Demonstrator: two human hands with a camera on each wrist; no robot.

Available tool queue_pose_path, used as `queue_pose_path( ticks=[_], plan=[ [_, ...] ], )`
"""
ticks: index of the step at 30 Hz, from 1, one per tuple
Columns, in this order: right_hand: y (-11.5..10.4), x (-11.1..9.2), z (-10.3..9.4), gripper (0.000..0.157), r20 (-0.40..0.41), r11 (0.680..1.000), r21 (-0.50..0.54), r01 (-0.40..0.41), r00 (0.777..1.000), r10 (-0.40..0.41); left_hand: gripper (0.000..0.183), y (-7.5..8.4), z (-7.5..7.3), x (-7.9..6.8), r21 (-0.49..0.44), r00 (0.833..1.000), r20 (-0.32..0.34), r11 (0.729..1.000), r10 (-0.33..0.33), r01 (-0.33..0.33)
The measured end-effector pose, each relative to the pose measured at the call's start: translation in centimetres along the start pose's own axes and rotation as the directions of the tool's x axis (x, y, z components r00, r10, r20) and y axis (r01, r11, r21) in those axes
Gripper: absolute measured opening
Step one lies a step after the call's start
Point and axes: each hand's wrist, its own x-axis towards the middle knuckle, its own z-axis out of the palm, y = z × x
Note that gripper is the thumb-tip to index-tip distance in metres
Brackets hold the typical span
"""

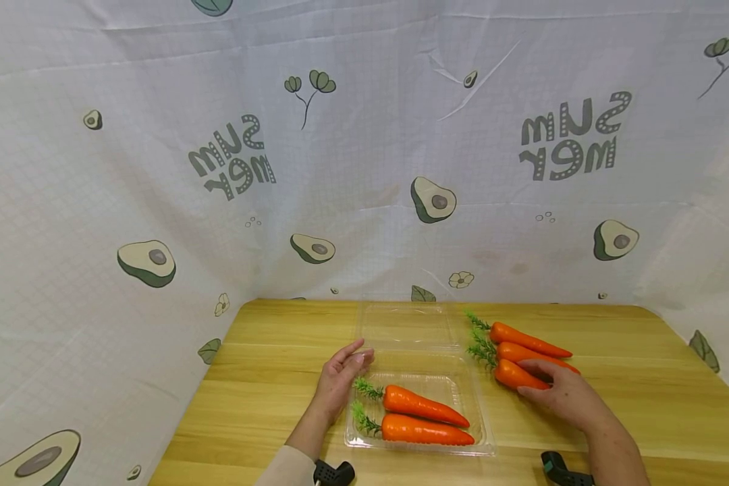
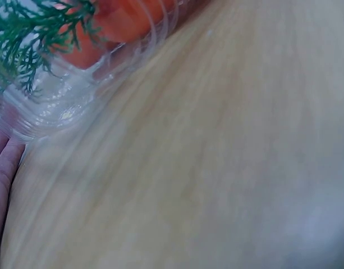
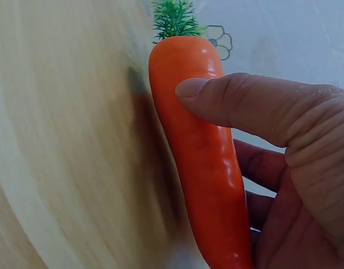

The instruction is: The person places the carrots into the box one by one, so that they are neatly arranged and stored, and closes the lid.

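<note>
A clear plastic clamshell container [image 1: 486, 442] lies with its lid [image 1: 407, 325] folded back behind it. Inside it, side by side, are two orange carrots with green tops, the rear carrot [image 1: 425, 405] and the front carrot [image 1: 428, 430]. At the container's left side rests my left hand [image 1: 335, 383], its fingers extended along the wall. My right hand [image 1: 561, 395] pinches another carrot [image 3: 200, 162] between thumb and fingers, right of the container. Just behind that one lie two more carrots, the middle carrot [image 1: 513, 352] and the farthest carrot [image 1: 528, 337], tops pointing left.
Everything stands on a wooden table [image 1: 267, 378]. A white cloth [image 1: 364, 148] printed with avocados hangs behind it and along the sides. Dark wrist devices show at the near edge, a left device [image 1: 334, 472] and a right device [image 1: 561, 469].
</note>
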Motion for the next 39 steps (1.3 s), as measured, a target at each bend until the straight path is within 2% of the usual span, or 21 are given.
queue_pose_path(
  ticks=[12, 20, 24, 33, 39],
  plan=[
    [-0.9, -0.3, -1.4, 0.077, 0.026, 0.997, -0.001, -0.073, 0.997, 0.073, 0.055, -0.1, 0.0, 0.0, 0.002, 1.0, 0.0, 1.0, -0.005, 0.005],
    [-1.9, -0.7, -2.0, 0.069, -0.038, 0.999, 0.021, -0.033, 0.999, 0.033, 0.053, -0.1, 0.0, 0.0, -0.004, 1.0, -0.002, 1.0, -0.006, 0.006],
    [-2.5, -0.9, -2.0, 0.069, -0.069, 1.0, -0.003, -0.003, 0.998, 0.003, 0.053, -0.2, -0.1, 0.1, 0.001, 1.0, -0.004, 1.0, -0.004, 0.004],
    [-4.1, -1.2, -2.2, 0.069, -0.056, 1.0, 0.024, -0.021, 0.998, 0.022, 0.054, -0.1, -0.1, 0.1, -0.006, 1.0, 0.007, 1.0, 0.002, -0.002],
    [-5.3, -1.6, -1.8, 0.062, -0.063, 0.998, 0.046, 0.033, 0.998, -0.03, 0.055, 0.0, 0.0, 0.1, -0.006, 1.0, 0.011, 1.0, -0.006, 0.006]
  ],
)
